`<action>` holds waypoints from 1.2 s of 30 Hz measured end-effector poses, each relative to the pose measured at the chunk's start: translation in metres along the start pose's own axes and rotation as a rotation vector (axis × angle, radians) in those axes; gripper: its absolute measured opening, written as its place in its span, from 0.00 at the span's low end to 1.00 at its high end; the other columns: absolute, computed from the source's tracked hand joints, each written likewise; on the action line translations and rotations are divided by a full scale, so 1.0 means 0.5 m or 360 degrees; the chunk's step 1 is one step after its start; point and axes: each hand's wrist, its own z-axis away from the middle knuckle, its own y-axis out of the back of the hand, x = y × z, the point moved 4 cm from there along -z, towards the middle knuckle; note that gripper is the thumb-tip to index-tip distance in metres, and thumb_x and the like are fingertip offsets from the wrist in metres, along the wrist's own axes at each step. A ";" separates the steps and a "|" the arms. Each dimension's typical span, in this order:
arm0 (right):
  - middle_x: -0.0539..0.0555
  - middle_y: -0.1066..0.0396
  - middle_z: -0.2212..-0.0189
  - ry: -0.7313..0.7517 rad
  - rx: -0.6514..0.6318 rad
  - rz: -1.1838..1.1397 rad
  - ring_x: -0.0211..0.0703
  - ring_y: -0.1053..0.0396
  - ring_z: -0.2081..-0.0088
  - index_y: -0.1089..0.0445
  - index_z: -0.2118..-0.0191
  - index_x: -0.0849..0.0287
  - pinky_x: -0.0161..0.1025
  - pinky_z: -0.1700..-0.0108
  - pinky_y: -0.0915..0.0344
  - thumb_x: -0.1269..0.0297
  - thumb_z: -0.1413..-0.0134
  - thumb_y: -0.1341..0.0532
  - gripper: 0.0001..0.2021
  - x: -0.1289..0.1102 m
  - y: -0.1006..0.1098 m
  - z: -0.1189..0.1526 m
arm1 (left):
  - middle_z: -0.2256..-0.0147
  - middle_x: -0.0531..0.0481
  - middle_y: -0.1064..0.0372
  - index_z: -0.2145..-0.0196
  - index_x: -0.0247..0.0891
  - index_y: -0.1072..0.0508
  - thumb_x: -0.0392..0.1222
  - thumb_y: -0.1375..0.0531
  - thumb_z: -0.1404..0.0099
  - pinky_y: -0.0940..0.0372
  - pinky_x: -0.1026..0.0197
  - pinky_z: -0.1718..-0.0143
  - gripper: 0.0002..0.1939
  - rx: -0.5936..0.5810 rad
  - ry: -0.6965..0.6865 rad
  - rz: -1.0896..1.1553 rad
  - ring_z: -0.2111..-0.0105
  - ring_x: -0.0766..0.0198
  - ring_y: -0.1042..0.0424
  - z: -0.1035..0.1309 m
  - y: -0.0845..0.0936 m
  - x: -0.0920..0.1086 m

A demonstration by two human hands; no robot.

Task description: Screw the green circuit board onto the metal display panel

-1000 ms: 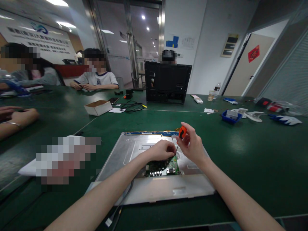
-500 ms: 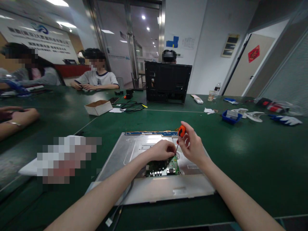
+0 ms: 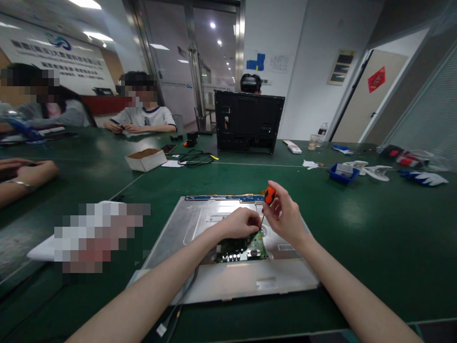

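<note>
A silver metal display panel [image 3: 171,238] lies flat on the green table, with a green circuit board [image 3: 257,245] near its middle. My right hand [image 3: 285,214] grips an orange and black screwdriver [image 3: 270,194], its shaft slanting down to the board's upper right corner. Beside the shaft tip, my left hand [image 3: 244,222] is closed, fingers pinched at the board's edge; what they hold, if anything, is hidden. A blue circuit strip [image 3: 224,198] runs along the panel's far edge.
A black monitor housing [image 3: 250,121] stands across the table. Left of it are black cables [image 3: 196,158] and an open white box [image 3: 146,160]. A blue tray [image 3: 343,173] and gloves lie at the right. Other people sit at the left and behind the housing.
The screwdriver's orange handle has turned slightly in my right hand. My left hand has stayed in place.
</note>
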 end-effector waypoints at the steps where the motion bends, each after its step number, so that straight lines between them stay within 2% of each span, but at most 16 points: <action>1: 0.43 0.34 0.76 -0.0002 -0.0006 0.0001 0.33 0.36 0.82 0.44 0.36 0.53 0.29 0.79 0.39 0.69 0.39 0.42 0.26 0.000 0.000 0.000 | 0.74 0.52 0.27 0.72 0.34 0.24 0.30 0.40 0.45 0.38 0.64 0.67 0.06 0.0000 -0.0001 0.0000 0.72 0.63 0.30 0.000 0.000 0.000; 9: 0.44 0.33 0.75 -0.0008 -0.0002 0.0010 0.33 0.36 0.81 0.43 0.38 0.52 0.29 0.79 0.39 0.69 0.39 0.42 0.25 -0.003 0.002 -0.002 | 0.74 0.52 0.27 0.72 0.35 0.24 0.30 0.40 0.46 0.38 0.65 0.67 0.05 0.0016 -0.0003 0.0000 0.72 0.63 0.30 -0.003 -0.003 -0.005; 14: 0.44 0.34 0.74 -0.0021 0.0068 0.0020 0.33 0.35 0.80 0.42 0.41 0.53 0.29 0.79 0.38 0.64 0.39 0.39 0.22 0.004 -0.001 0.002 | 0.75 0.53 0.28 0.74 0.35 0.25 0.30 0.41 0.46 0.38 0.65 0.67 0.05 0.0025 0.0006 0.0002 0.72 0.63 0.30 -0.005 -0.003 -0.007; 20: 0.48 0.34 0.66 0.0012 0.0128 -0.0042 0.32 0.36 0.76 0.38 0.45 0.51 0.29 0.77 0.37 0.63 0.38 0.38 0.17 0.004 0.001 0.001 | 0.75 0.53 0.29 0.74 0.35 0.25 0.30 0.41 0.46 0.38 0.65 0.67 0.05 0.0017 0.0012 0.0007 0.73 0.64 0.31 -0.003 -0.004 -0.006; 25: 0.50 0.34 0.62 0.0056 0.0045 -0.0067 0.32 0.35 0.75 0.37 0.41 0.50 0.30 0.76 0.34 0.66 0.36 0.40 0.19 -0.008 0.005 -0.005 | 0.75 0.53 0.28 0.73 0.35 0.25 0.31 0.41 0.45 0.38 0.65 0.67 0.04 0.0028 0.0003 0.0004 0.73 0.64 0.31 -0.002 -0.003 -0.005; 31: 0.48 0.31 0.67 0.0025 0.0031 -0.0030 0.34 0.35 0.77 0.42 0.36 0.51 0.31 0.77 0.34 0.69 0.38 0.42 0.25 -0.013 0.006 -0.006 | 0.73 0.51 0.27 0.71 0.34 0.24 0.30 0.41 0.45 0.38 0.65 0.67 0.05 0.0010 -0.0003 -0.0002 0.71 0.63 0.30 -0.003 -0.001 -0.004; 36: 0.46 0.32 0.72 0.0023 0.0086 -0.0017 0.34 0.36 0.80 0.43 0.39 0.52 0.30 0.79 0.37 0.70 0.40 0.41 0.25 -0.006 0.003 0.001 | 0.71 0.50 0.25 0.69 0.33 0.23 0.31 0.41 0.45 0.37 0.64 0.66 0.07 -0.0009 -0.0003 -0.0005 0.70 0.62 0.29 -0.002 -0.001 -0.002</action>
